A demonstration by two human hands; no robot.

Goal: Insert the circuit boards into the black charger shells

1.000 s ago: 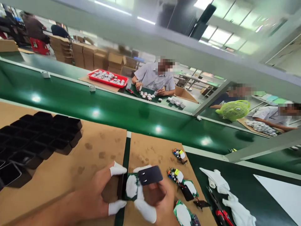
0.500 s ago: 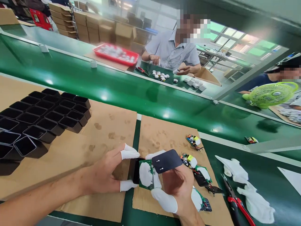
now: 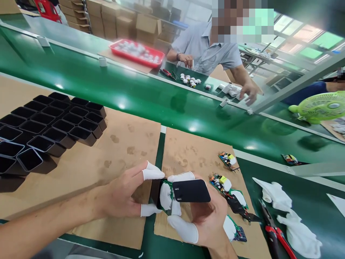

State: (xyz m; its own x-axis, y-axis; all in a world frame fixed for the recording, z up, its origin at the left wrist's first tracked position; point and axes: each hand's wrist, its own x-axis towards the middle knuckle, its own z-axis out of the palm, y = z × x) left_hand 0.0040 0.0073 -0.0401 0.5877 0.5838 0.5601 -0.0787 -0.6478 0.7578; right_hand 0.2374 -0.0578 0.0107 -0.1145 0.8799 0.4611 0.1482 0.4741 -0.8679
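My left hand (image 3: 129,192), with white finger cots on thumb and finger, is closed round a black plastic case (image 3: 155,194) lying on its side. A green circuit board (image 3: 166,196) with a white blob on it sits partly inside the case's mouth. My right hand (image 3: 205,216), also in white finger cots, grips the board from the right. A flat black end cap (image 3: 192,190) with two small metal contacts stands out over the right fingers and hides part of the palm. More circuit boards (image 3: 222,182) lie right of my right hand.
Rows of black cases (image 3: 51,126) stand at left on cardboard (image 3: 126,140). Red-handled pliers (image 3: 273,225) and white cloth gloves (image 3: 299,230) lie at right. Beyond the green belt (image 3: 151,108), a co-worker's hand (image 3: 249,91) reaches over white parts near a red tray (image 3: 115,46). A green fan (image 3: 320,108) stands farther right.
The circuit board has gone deeper into the black case, and less of it shows. The end cap has turned to lie more level. The co-worker's hand has moved to the right.
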